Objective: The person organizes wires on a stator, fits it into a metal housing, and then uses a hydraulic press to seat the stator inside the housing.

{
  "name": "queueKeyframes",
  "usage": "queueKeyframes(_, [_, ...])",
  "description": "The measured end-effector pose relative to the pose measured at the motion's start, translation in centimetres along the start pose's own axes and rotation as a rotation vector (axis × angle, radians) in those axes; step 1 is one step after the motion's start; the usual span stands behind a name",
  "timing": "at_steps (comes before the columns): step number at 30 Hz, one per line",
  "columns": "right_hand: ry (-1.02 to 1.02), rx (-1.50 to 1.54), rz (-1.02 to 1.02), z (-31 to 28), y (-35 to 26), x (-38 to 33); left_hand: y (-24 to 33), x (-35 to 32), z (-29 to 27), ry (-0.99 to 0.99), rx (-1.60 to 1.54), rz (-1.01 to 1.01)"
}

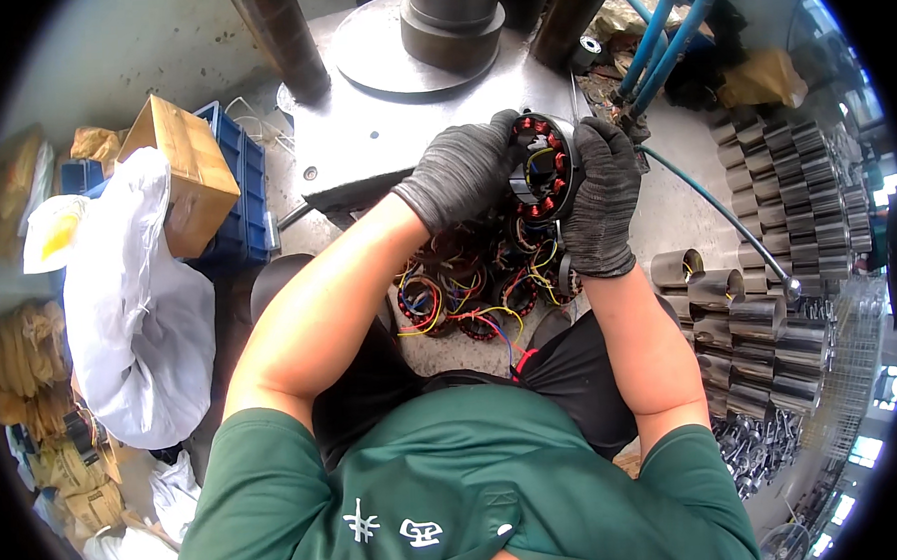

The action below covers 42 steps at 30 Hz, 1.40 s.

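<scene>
Between my gloved hands I hold a motor stator (570,165), a dark ring with copper-red windings round its inside. My left hand (464,167) grips its left side, the fingertips curled at its upper rim. On the opposite side, my right hand (603,198) is closed around the edge. The stator is tilted so its opening faces me, raised above the front right of a press bed (362,134). Below my hands lie several more stators (424,299) with red, yellow and blue lead wires, bunched on the floor between my legs.
A press column (452,20) rises from a round plate, flanked by dark posts (283,42). At right stand many stacked metal sleeves (755,317), with a thin rod (710,203) crossing toward them. At left are a cardboard box (199,181), a blue crate (250,194) and a white sack (140,323).
</scene>
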State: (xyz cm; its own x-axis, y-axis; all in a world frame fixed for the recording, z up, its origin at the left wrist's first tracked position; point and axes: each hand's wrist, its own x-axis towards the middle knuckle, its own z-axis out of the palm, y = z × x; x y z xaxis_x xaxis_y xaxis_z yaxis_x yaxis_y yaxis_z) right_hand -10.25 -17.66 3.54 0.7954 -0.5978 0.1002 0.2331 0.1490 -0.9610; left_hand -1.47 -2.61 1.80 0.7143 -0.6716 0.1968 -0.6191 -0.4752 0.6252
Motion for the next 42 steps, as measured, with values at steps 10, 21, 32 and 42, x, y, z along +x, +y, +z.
queueKeyframes(10, [0.093, 0.267, 0.137, 0.9, 1.5, 3.0, 0.2, -0.9, 1.6, 0.239, -0.414, -0.102])
queueKeyframes(21, [-0.377, 0.213, 0.353, 0.7, 0.0, 5.1, -1.5, -0.9, -1.8, 0.212, -0.810, -0.179])
queueKeyframes(32, [-0.647, -1.648, 0.223, -13.5, 3.7, 11.2, -6.3, -1.0, -5.6, 0.175, -0.500, -0.173])
queueKeyframes(42, [-0.444, -1.513, 0.600, -29.8, 14.6, 10.2, -3.1, -1.2, -6.2, 0.067, -0.384, -0.127])
